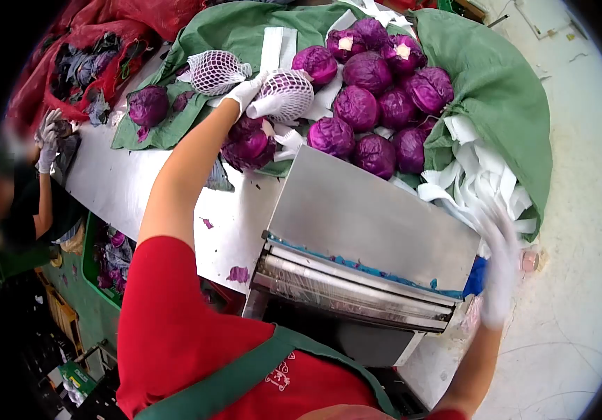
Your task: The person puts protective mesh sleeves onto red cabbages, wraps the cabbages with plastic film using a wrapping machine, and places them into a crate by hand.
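Observation:
My left hand [246,92], in a white glove, is closed against the side of a red cabbage [288,94] wrapped in white foam net; its fingertips are partly hidden. Beside it lies another netted red cabbage [215,72]. A bare red cabbage [248,144] sits just below my left wrist. At the right, my gloved right hand [498,262] is blurred by motion, its fingers stretched out and nothing visible in them. It is nearest to a heap of white foam net sleeves [479,175] and the right end of a metal film-wrapping machine [378,220].
Several bare red cabbages [367,72] are piled on green cloth [500,80]. Red sacks [73,66] with dark leaves stand at the back left. A co-worker's gloved hands [47,140] are at far left. A green crate [91,259] of trimmings sits below the table edge.

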The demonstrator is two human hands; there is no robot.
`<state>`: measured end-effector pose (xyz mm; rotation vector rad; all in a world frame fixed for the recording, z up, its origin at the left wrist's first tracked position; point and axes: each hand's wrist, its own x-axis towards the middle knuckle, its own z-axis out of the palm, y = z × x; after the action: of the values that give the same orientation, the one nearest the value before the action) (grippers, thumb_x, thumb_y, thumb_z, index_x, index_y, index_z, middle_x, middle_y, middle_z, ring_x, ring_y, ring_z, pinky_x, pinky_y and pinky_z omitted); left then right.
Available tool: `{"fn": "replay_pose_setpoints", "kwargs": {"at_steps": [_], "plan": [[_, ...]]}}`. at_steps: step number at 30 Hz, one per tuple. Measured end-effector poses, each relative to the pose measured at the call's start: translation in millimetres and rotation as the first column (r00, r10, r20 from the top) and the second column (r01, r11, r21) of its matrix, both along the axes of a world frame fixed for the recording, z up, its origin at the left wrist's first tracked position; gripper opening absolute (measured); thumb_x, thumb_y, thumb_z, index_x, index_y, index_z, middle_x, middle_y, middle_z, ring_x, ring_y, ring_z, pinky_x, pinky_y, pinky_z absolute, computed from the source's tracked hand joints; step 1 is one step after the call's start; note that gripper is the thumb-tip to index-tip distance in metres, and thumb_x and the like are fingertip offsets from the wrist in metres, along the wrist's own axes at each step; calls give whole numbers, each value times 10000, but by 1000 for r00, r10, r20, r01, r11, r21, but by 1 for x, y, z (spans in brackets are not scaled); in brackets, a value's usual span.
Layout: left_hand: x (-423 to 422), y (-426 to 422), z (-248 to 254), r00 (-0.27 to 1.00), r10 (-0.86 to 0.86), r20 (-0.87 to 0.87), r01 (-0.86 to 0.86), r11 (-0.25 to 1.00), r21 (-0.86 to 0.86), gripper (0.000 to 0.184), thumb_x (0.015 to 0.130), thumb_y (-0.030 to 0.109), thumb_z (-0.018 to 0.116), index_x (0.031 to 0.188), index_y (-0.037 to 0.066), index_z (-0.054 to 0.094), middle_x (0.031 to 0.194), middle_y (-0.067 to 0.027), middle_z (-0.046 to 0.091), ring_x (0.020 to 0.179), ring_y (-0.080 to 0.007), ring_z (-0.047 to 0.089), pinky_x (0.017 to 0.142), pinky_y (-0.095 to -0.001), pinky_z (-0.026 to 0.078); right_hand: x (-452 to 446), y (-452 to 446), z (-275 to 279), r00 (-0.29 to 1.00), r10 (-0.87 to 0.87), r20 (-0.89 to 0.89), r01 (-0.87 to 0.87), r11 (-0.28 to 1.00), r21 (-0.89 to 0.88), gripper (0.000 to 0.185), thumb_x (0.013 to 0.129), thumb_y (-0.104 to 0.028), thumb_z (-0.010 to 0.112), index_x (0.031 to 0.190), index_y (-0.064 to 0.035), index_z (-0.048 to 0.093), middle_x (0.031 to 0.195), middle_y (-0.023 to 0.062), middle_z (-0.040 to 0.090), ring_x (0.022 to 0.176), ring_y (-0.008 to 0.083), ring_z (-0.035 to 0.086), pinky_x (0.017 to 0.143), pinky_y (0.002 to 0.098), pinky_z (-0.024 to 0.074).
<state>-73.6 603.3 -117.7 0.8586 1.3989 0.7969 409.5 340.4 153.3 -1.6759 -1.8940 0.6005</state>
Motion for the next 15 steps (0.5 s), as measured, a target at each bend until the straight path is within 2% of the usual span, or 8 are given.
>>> {"fn": "replay_pose_setpoints", "kwargs": {"at_steps": [2,4,6,8,10,11,13,15], "plan": [[3,2,-1,997,-26,78,25,999,20,638,1009,520,378,1431,44,418,1423,-125,474,1231,-236,516,1055,-357,407,-94,109,-32,855,196,-480,-315,931,-182,402,978,-196,542,1351,-45,543,1275,123,565,1189,191,544,1030,317,419],[10,2,1,986,-35,162,28,999,46,640,1012,525,366,1424,39,427,1410,-122,488,1245,-231,502,1068,-358,387,-168,191,-84,821,82,-564,-352,852,-387,428,983,-222,554,1365,-34,514,1261,104,565,1127,178,556,1003,317,437],[17,4,2,965,-33,260,11,996,84,643,1015,530,353,1417,35,435,1398,-119,502,1259,-225,488,1081,-360,366,-223,262,-166,840,122,-528,-378,830,-411,660,964,-370,523,1468,13,335,1489,213,403,1348,294,419,1079,375,370],[25,1,10,945,-38,324,-8,991,137,647,1018,534,340,1410,30,444,1386,-116,516,1273,-219,473,1095,-361,345,-261,288,-228,612,-131,-780,-605,559,-568,743,961,-516,485,1466,9,339,1465,202,431,1350,289,415,1093,400,352],[37,-17,42,988,-26,151,-7,976,216,669,1000,571,392,1367,23,502,1314,-111,583,1207,-188,534,1057,-321,388,-269,293,-239,739,-5,-674,-462,725,-511,772,952,-584,459,1469,-23,343,1449,161,459,1322,305,435,1076,457,361],[39,-18,44,977,46,206,-106,952,289,715,932,577,556,1294,-39,548,1189,-111,647,1097,-164,592,967,-294,444,-255,277,-196,729,-112,-675,-478,622,-620,768,946,-614,461,1461,-53,364,1460,128,457,1306,298,449,1067,495,357],[48,-38,97,991,3,131,-58,908,415,715,952,590,504,1313,-27,525,1244,-127,617,1089,-172,600,950,-293,461,-232,249,-142,702,-134,-699,-436,696,-571,614,934,-627,488,1342,-169,515,1324,46,577,1130,224,590,959,483,473],[61,-62,139,970,3,241,-113,888,445,710,962,605,464,1326,-2,514,1263,-136,605,1059,-174,622,915,-298,492,-188,209,-81,740,-83,-667,-421,716,-557,730,917,-704,420,1367,-132,476,1257,138,578,1093,261,601,938,432,499]]}}
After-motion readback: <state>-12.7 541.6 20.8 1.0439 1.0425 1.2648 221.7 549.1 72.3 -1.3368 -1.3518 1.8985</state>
